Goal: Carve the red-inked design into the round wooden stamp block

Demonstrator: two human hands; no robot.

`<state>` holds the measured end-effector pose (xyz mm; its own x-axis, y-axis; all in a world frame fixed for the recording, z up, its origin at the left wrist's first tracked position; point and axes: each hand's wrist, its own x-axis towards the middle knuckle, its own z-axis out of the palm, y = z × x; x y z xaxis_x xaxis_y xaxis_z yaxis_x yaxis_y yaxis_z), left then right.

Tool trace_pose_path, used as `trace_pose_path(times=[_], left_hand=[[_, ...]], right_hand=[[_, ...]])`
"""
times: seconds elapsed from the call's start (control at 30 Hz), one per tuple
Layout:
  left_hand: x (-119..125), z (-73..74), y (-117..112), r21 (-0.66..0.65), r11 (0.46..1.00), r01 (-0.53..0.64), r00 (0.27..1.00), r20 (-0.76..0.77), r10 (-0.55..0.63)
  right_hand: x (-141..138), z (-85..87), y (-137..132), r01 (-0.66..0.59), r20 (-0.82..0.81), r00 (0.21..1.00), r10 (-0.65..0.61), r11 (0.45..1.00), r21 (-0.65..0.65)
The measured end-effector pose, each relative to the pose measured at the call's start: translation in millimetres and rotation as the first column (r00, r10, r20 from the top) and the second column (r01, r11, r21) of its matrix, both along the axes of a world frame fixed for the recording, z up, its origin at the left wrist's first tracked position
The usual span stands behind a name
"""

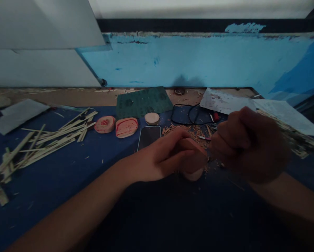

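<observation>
My left hand (pixel 164 157) is wrapped round a small rounded block of pale wood (pixel 195 164) that rests on the blue table cover. My right hand (pixel 247 145) is clenched into a fist just to the right of the block, close against it; what it grips is hidden inside the fingers and blurred. Wood shavings (pixel 191 131) lie scattered behind the block. Two flat wooden pieces with red markings, one (pixel 105 124) and another (pixel 126 126), sit further back, next to a plain wooden disc (pixel 152 118).
A dark phone (pixel 149 136) lies flat behind my left hand. Several thin wooden sticks (pixel 49 138) are piled at the left. A green cutting mat (pixel 143 101), a black cable (pixel 190 113) and sheets of paper (pixel 225 101) lie at the back, under a blue wall.
</observation>
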<state>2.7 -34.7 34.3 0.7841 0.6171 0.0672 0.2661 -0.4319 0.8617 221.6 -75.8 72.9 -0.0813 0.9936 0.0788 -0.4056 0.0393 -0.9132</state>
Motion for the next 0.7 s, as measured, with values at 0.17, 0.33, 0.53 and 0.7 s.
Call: trace_pose_path(times=[0.17,0.33,0.53,0.7], left_hand=[[11.2,-19.8,-0.7,0.266,0.961,-0.076,0.994,-0.056,0.094],[16.1,-22.0,-9.3,0.367,0.921,-0.133,0.963,-0.174,0.208],[19.3,-25.9,-13.5,0.415,0.905,-0.090,0.974,-0.154,0.168],[16.3,-30.5,-12.7,0.391,0.918,-0.065,0.978,-0.159,0.137]], right_hand=[[-0.2,-17.8,5.5,-0.068,-0.025,0.997,0.067,0.997,-0.040],[-0.3,-24.3,9.6,-0.066,-0.024,0.998,0.065,0.996,-0.053],[4.9,-21.9,14.8,-0.114,-0.016,0.993,0.114,0.993,-0.008],[8.2,-24.7,17.6,-0.074,0.005,0.997,0.074,0.997,-0.010]])
